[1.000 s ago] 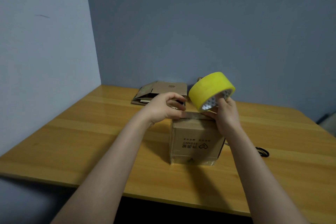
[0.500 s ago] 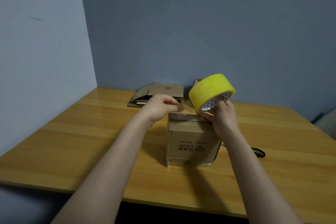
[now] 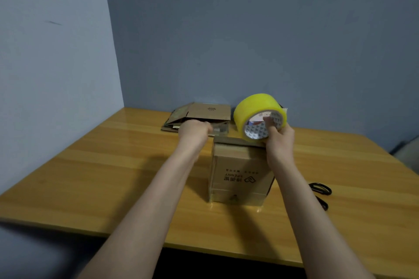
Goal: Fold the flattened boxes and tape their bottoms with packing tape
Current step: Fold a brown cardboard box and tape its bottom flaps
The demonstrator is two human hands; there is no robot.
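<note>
Forearms extended toward 12 o'clock, left hand (image 3: 194, 130) fisted on tape end (image 3: 218, 128), right hand (image 3: 280, 139) at 1 o'clock, curled round tape roll (image 3: 256, 108).

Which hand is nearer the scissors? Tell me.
Right. The right hand, holding the tape roll over the box, is left of the scissors; the left hand is farther left, past the box.

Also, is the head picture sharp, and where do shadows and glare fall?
Head view: left hand slightly motion-blurred; print on the folded box legible; soft arm shadows on the wooden table left of the box; faint sheen at its far edge; the wall corner leans, a wide-angle effect.
</note>
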